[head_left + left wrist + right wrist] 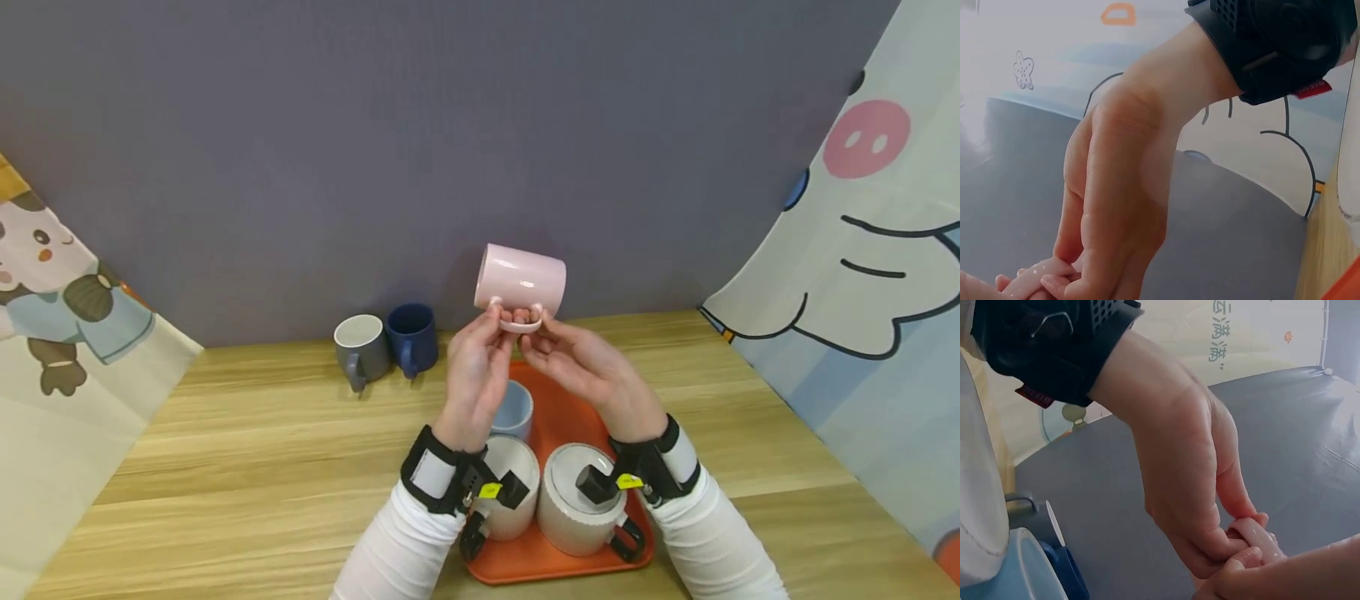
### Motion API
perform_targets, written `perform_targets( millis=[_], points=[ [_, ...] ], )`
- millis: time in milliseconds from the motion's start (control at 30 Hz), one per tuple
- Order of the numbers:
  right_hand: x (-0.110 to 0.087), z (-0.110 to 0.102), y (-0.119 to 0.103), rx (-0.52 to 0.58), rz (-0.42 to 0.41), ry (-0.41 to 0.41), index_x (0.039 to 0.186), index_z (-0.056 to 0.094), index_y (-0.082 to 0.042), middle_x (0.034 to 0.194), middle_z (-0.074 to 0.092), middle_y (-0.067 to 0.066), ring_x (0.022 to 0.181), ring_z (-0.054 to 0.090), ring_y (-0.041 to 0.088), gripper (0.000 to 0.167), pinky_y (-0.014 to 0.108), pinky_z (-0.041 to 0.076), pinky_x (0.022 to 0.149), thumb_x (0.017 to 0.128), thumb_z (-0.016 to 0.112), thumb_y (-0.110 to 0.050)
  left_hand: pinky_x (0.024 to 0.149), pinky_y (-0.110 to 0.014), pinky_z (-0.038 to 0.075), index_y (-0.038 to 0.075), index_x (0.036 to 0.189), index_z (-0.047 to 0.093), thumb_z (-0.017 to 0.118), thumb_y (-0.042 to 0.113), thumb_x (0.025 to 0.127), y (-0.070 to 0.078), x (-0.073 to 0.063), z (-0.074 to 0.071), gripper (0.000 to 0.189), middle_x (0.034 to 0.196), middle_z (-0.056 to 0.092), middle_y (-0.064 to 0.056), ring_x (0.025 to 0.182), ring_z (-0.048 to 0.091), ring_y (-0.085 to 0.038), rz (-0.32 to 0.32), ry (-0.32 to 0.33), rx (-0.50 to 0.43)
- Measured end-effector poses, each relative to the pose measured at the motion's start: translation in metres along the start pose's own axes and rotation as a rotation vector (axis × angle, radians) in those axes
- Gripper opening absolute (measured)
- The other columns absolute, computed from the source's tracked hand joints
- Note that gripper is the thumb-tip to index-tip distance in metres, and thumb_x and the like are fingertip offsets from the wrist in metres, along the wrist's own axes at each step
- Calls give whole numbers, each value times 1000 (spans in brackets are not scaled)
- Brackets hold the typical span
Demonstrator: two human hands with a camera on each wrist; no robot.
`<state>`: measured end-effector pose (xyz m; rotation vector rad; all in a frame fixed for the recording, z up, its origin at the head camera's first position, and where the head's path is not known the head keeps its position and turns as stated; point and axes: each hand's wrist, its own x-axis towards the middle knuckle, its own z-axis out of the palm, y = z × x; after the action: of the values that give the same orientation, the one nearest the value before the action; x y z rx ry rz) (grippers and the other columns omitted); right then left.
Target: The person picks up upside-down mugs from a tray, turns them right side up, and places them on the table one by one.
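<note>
Pink mug (521, 279) tilted sideways; left hand (474, 371) and right hand (600, 379) pinch glossy handle (521, 327). Finger slip could drop it toward tray (566, 404).

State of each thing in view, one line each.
Pink mug: lifted, tipped sideways
Left hand: pinching pink mug's handle
Right hand: pinching same handle
Gray mug: upright, on table
Navy mug: upright, on table
Light blue cup: mouth up, on tray
Two white pots: on tray, lids unclear
Orange tray: loaded, flat on table
</note>
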<state>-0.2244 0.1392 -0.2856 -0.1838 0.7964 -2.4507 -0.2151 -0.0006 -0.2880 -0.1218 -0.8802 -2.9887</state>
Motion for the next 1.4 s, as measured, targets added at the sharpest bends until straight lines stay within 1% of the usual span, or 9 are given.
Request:
perform_targets(
  millis=[167,333,600,733,1033,1100,1200,1333,1400],
  points=[
    [0,-1,1,83,30,17,107,52,1,104,57,10,94,58,18,23,23,49,86,102,37,-14,80,-20,52,-2,89,60,44,0,98,0,-1,0,18,84,57,-7,75,61,-12,-11,37,9],
    [-2,0,4,81,27,13,110,50,2,106,58,11,96,59,16,22,22,49,86,102,36,-14,79,-20,52,-2,90,60,45,-2,97,0,-1,-1,17,82,58,-7,76,62,-13,2,47,35],
    [1,3,10,-48,14,75,102,55,-1,103,54,10,92,54,15,24,22,47,83,102,35,-14,76,-23,54,-3,86,61,48,-5,94,2,1,0,16,76,58,-7,71,63,-15,92,18,75],
    [1,4,11,-99,50,92,105,54,-5,104,50,8,93,50,15,23,23,45,82,103,36,-19,76,-24,54,-6,88,60,48,-6,94,2,2,1,13,73,60,-8,71,64,-15,118,-4,96],
    [-1,0,8,-251,106,44,107,54,-12,104,60,4,99,56,15,27,27,45,88,104,31,-25,72,-24,53,-6,87,60,50,-6,93,5,2,-1,12,71,61,-8,70,62,-15,163,-18,155],
    [-1,-1,7,-298,98,26,112,52,-11,107,61,4,101,57,15,27,28,45,90,105,30,-25,72,-25,53,-4,84,61,50,-6,93,6,3,-2,14,70,61,-7,69,62,-16,179,-29,174],
    [-4,-1,4,-416,77,19,131,42,-6,120,58,7,109,56,15,35,30,43,98,105,29,-25,72,-25,53,-1,80,61,51,-5,93,8,3,-3,18,69,61,-7,70,62,-16,204,-46,200],
    [-11,1,0,-642,27,9,147,20,3,146,38,20,120,52,15,53,37,36,108,104,29,-26,70,-24,51,0,77,60,50,-6,93,10,5,-5,19,68,60,-6,69,60,-16,251,-49,252],
    [-15,3,-2,-761,-17,15,148,19,4,151,29,23,121,51,15,55,39,36,107,104,32,-27,70,-23,50,1,77,59,50,-6,93,11,6,-6,20,67,59,-5,67,59,-14,283,-42,292]
  ],
)
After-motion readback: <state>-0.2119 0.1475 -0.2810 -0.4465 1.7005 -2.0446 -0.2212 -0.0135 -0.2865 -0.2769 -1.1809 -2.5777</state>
